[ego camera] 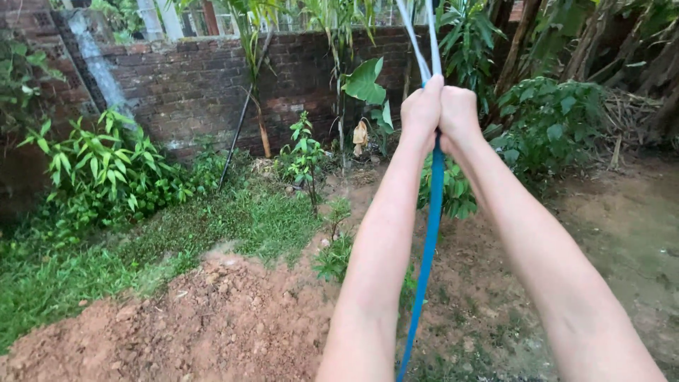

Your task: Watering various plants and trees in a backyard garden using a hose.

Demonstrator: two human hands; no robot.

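A blue strap (430,233) runs from the top of the view down between my forearms to the bottom edge. Above my hands it looks pale and splits into two strands (423,42). My left hand (421,107) and my right hand (460,110) are raised side by side at arm's length, both fists closed tight around the strap, knuckles touching. The strap looks taut above my hands and hangs straight below them.
A mound of reddish loose soil (212,318) lies at the lower left. Grass and leafy shrubs (106,170) grow before a brick wall (191,85). A dark pole (237,134) leans on the wall. Bare muddy ground (615,233) spreads right, under trees.
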